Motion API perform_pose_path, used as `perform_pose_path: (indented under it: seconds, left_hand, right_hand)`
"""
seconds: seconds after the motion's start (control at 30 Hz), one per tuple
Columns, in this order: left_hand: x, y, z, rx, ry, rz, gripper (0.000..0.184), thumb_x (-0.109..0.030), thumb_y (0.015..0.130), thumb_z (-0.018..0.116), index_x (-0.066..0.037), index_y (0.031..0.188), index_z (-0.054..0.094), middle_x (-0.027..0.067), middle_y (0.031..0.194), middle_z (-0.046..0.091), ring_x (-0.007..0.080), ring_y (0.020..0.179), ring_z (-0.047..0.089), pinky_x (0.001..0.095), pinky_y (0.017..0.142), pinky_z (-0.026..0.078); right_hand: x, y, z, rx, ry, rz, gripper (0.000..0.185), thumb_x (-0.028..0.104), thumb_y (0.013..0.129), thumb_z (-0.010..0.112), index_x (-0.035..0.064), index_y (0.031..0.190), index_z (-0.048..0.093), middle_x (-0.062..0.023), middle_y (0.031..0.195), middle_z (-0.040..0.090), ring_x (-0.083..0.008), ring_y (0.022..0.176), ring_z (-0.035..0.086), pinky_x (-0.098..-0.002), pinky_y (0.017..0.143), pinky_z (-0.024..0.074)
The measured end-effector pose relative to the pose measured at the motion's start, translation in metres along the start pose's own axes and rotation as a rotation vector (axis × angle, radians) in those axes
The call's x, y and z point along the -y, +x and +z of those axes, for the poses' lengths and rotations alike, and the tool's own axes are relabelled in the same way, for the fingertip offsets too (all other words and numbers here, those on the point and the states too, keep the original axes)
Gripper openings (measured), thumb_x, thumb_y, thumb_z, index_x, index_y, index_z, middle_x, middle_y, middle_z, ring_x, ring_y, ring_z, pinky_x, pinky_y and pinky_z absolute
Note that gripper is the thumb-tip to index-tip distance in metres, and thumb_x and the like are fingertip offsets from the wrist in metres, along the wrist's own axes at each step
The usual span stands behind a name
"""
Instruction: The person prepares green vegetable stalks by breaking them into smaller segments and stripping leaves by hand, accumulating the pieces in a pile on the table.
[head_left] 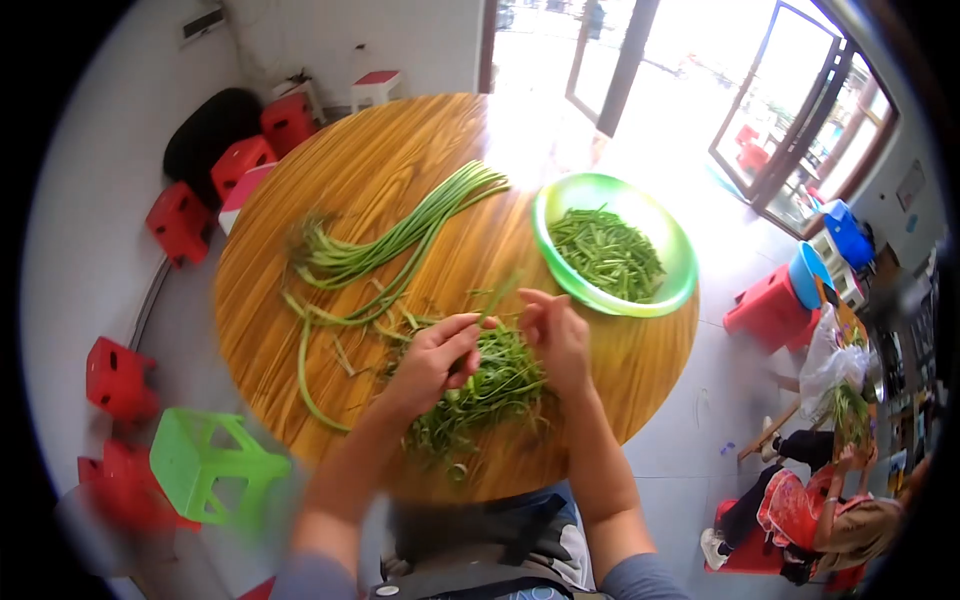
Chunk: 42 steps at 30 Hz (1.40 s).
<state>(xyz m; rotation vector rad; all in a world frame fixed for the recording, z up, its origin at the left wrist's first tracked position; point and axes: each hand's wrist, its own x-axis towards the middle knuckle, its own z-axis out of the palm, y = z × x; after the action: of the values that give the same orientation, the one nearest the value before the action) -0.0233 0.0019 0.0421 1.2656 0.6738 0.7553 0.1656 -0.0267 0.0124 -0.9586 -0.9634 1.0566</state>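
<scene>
Over the wooden table my left hand (443,362) is closed in a pinch on a thin green stem (493,303) that points up from its fingertips. To its right my right hand (556,335) is raised with bent fingers, blurred; whether it holds anything is unclear. Beneath both hands lies a loose pile of leafy green scraps (480,400). A bundle of long green stalks (400,235) lies across the table beyond my left hand. Behind my right hand stands a green-rimmed bowl (680,290) with cut green pieces (606,255) in it.
The round wooden table (270,330) has stray stems on it. A green stool (200,455) and red stools (120,380) stand at the left. At the right, a seated person (830,520) handles greens near a plastic bag (830,365). Glass doors (780,100) stand open behind.
</scene>
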Motion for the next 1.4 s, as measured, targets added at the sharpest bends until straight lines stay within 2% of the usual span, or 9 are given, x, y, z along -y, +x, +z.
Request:
perform_pose_path:
  seconds: [0.07,0.2,0.23,0.37,0.7,0.9,1.0,1.1,1.4]
  left_hand:
    - [0.004,-0.001,0.003,0.031,-0.138,-0.079,0.024,-0.018,0.094,0.046,-0.003,0.11,0.054,0.0023,0.066,0.056,0.0053,0.046,0.042,0.0172,0.042,0.031]
    - [0.02,0.005,0.003,0.077,-0.298,-0.195,0.022,-0.018,0.093,0.046,-0.002,0.106,0.055,0.0031,0.069,0.057,0.0069,0.05,0.047,0.0186,0.043,0.033]
    - [0.02,0.005,0.004,0.083,-0.298,-0.21,0.022,-0.018,0.093,0.046,-0.002,0.106,0.055,0.0032,0.069,0.057,0.0072,0.051,0.048,0.0189,0.044,0.034]
    - [0.025,0.005,0.009,0.116,-0.311,-0.251,0.022,-0.019,0.092,0.046,-0.001,0.101,0.055,0.0038,0.071,0.057,0.0087,0.056,0.05,0.0206,0.047,0.036]
    - [0.038,0.012,0.002,0.19,-0.509,-0.256,0.023,-0.022,0.091,0.046,-0.001,0.093,0.057,0.0031,0.068,0.055,0.0078,0.051,0.043,0.0211,0.045,0.03]
    - [0.036,0.011,-0.001,0.091,-0.348,-0.251,0.022,-0.021,0.088,0.049,-0.002,0.088,0.06,-0.0016,0.063,0.048,0.0051,0.053,0.037,0.0193,0.047,0.026]
    - [0.033,0.01,0.001,0.027,-0.238,-0.231,0.02,-0.021,0.089,0.049,-0.004,0.085,0.06,-0.0018,0.062,0.047,0.0048,0.051,0.036,0.0188,0.046,0.025]
    - [0.039,0.011,0.002,-0.041,-0.162,-0.204,0.021,-0.022,0.09,0.049,-0.006,0.082,0.059,-0.0019,0.062,0.047,0.0046,0.05,0.036,0.0187,0.045,0.024]
    - [0.055,0.015,-0.002,-0.086,-0.181,-0.143,0.018,-0.021,0.087,0.048,-0.009,0.077,0.057,-0.0014,0.062,0.046,0.0048,0.049,0.036,0.0192,0.044,0.024]
  right_hand:
    - [-0.002,0.002,0.004,-0.082,0.107,0.006,0.047,0.035,0.098,0.032,-0.002,0.114,0.056,0.0011,0.079,0.053,-0.0034,0.059,0.04,-0.0173,0.051,0.0329]
    - [-0.006,0.003,0.005,-0.096,0.066,-0.057,0.036,0.026,0.097,0.042,-0.0029,0.115,0.054,0.0008,0.081,0.054,-0.0038,0.061,0.043,-0.0172,0.052,0.0335]
    - [-0.003,0.002,0.008,-0.101,0.089,-0.055,0.028,0.017,0.095,0.047,-0.0033,0.112,0.055,0.0001,0.079,0.054,-0.0043,0.061,0.044,-0.0176,0.051,0.0333]
    - [0.002,-0.001,0.007,-0.015,0.009,-0.081,0.018,0.008,0.091,0.051,-0.0031,0.103,0.058,0.0006,0.066,0.05,-0.0051,0.056,0.042,-0.0188,0.05,0.0321]
    - [-0.003,-0.002,0.007,0.107,0.125,0.098,0.018,0.008,0.089,0.054,-0.0002,0.104,0.059,0.0033,0.067,0.049,-0.0039,0.06,0.041,-0.0175,0.053,0.0312]
    - [0.002,-0.003,0.016,0.086,0.138,0.2,0.019,0.01,0.09,0.053,-0.0006,0.104,0.06,0.0023,0.073,0.053,-0.0041,0.061,0.043,-0.0177,0.056,0.0351]
    - [-0.003,-0.003,0.01,0.107,-0.067,0.115,0.016,0.007,0.086,0.058,-0.0002,0.099,0.063,-0.0011,0.08,0.058,-0.0067,0.065,0.05,-0.019,0.059,0.0406]
    - [-0.007,-0.003,0.018,0.157,-0.546,-0.438,0.014,0.003,0.08,0.064,0.0009,0.094,0.065,-0.0048,0.085,0.059,-0.0117,0.071,0.057,-0.022,0.061,0.0455]
    - [-0.008,-0.007,0.03,0.212,-0.791,-0.759,0.028,-0.002,0.069,0.069,0.0049,0.096,0.064,-0.0079,0.084,0.057,-0.0209,0.071,0.057,-0.03,0.06,0.0478]
